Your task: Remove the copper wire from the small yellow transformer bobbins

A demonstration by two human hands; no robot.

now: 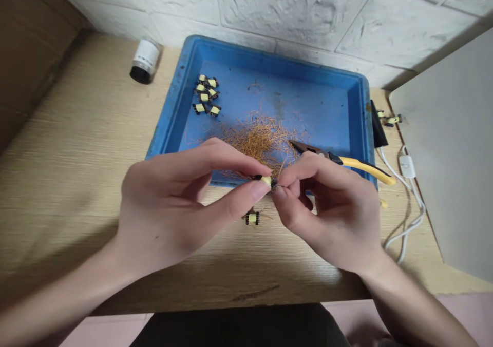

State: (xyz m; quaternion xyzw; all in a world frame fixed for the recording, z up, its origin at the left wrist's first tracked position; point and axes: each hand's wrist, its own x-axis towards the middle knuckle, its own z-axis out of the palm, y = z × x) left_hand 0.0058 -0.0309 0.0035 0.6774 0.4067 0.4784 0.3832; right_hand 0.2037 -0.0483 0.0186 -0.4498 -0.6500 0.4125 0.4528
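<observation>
Above the front edge of the blue tray point(175, 98), my left hand point(169, 203) pinches a small yellow-taped coil bobbin point(266, 180) with black ends between thumb and forefinger. The fingertips of my right hand point(331, 208) close at the bobbin's right end, on a thin copper-coloured wire point(282, 169) that sticks up there. A second yellow-taped bobbin point(252, 218) with loose wire ends lies on the table just below my hands. Behind my right hand, long-nose pliers point(354, 163) with yellow and black handles lie across the tray's right side.
A heap of short copper-coloured wire clippings point(256, 139) lies in the tray. Several finished-looking bobbins point(204, 97) cluster at its back left. A small jar point(145, 61) stands left of the tray. More bobbins point(392, 120) and a white cable point(418, 216) lie right, beside a pale panel point(450, 147).
</observation>
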